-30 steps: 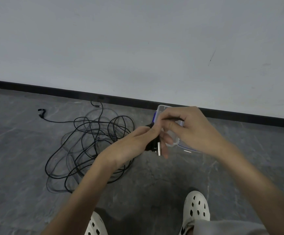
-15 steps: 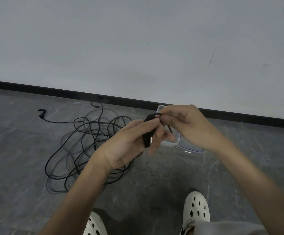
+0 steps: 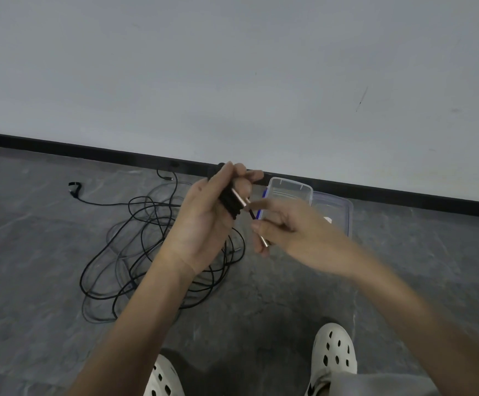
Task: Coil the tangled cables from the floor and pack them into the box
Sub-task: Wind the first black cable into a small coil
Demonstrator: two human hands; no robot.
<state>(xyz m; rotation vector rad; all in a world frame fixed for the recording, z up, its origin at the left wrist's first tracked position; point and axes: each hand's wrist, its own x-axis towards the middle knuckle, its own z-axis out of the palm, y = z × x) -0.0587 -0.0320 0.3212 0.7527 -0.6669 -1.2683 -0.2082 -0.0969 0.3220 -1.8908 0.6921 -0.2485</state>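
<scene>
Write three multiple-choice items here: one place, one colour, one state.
1. Where is the clear plastic box relative to the tangled black floor cables? A) left B) right, by the black baseboard C) on top
2. The perforated shoes' colour? A) white B) red C) black
3. The left hand is: A) flat on the floor B) gripping a small coiled black cable bundle C) lifting the box
Answers: 1B, it sits right of the tangle; 2A, both are white; 3B, fingers curl round the bundle, and the right hand pinches its loose end.
</scene>
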